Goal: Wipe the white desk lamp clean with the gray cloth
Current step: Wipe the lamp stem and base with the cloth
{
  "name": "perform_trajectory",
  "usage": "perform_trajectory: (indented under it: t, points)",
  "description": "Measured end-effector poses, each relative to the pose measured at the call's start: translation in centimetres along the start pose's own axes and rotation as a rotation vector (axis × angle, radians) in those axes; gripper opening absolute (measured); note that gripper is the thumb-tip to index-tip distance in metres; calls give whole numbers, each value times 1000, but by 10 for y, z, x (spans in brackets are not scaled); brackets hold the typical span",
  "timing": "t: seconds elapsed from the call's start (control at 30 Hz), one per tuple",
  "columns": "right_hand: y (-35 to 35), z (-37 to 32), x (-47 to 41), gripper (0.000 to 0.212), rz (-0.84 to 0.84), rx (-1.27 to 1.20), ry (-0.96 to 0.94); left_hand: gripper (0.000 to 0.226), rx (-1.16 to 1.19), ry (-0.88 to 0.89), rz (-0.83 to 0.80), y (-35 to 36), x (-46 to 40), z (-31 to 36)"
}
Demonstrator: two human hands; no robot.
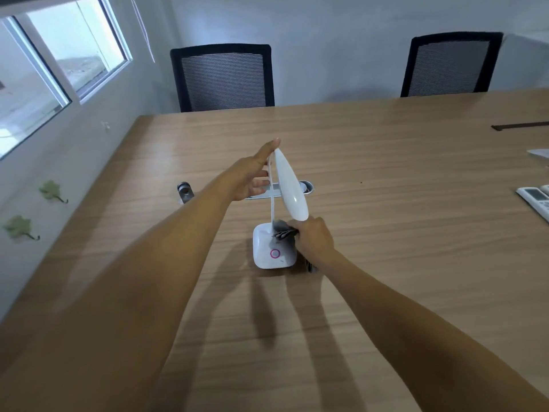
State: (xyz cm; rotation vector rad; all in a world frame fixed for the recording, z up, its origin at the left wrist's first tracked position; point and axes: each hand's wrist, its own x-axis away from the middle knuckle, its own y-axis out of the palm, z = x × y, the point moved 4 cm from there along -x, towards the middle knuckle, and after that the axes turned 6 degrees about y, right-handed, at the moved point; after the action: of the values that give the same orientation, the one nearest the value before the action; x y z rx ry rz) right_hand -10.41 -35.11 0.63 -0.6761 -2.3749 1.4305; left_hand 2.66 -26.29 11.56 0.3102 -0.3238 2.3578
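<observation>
The white desk lamp (290,185) stands on the wooden table (386,233), its square base carrying a pink ring button. My left hand (252,173) steadies the far tip of the lamp's oval head, with thumb on top and fingers spread behind the thin neck. My right hand (313,237) is closed around the bunched gray cloth (283,230), pressing it against the bottom of the neck where it meets the base. Part of the cloth is hidden under my right hand.
A silver cable slot (307,187) lies in the table behind the lamp. A small metal cylinder (184,191) sits at the left. White remote controls (534,197) lie at the right edge. Two black mesh chairs (222,78) stand at the far side.
</observation>
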Motion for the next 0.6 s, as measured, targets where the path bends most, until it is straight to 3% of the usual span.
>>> perform_trajectory:
  t: [0.37,0.5,0.6]
  points:
    - [5,-7,21,44,-408,126,-216,45,93,-3,-10,9,7,1]
    - [-18,-25,8,42,-167,38,-237,44,91,-1,-1,8,8,2]
    - [-3,-30,0,41,-110,14,-159,45,77,4,4,8,7,1]
